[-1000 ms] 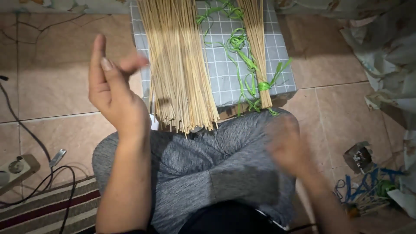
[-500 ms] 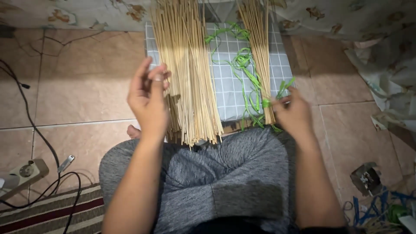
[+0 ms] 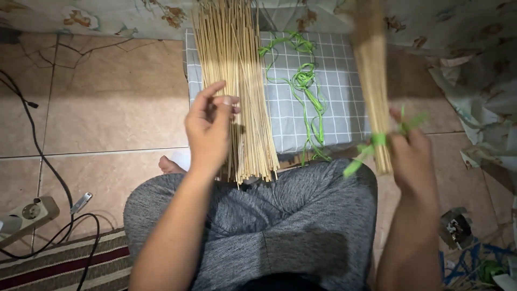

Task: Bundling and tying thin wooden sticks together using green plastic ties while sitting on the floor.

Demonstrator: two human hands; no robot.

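Note:
My left hand (image 3: 209,129) hovers over the near end of a loose pile of thin bamboo sticks (image 3: 234,81), fingers pinched together; whether a stick sits between them is unclear. My right hand (image 3: 412,156) grips a tied bundle of sticks (image 3: 372,70) near its lower end, where a green ribbon (image 3: 377,143) binds it. That bundle is lifted off to the right and blurred. Loose green ribbon (image 3: 304,81) lies on the grey checked cushion (image 3: 339,97) under the pile. My grey-clad legs (image 3: 269,221) are crossed in front.
Tiled floor (image 3: 107,118) spreads to the left, with a black cable (image 3: 43,156) and a power strip (image 3: 29,213). A striped rug (image 3: 64,267) lies at the lower left. Patterned cloth (image 3: 474,75) hangs at the right, with small clutter (image 3: 463,242) on the floor below it.
My right hand has taken the tied bundle off the cushion and lifted it to the right. My left hand has moved right and settled over the loose pile.

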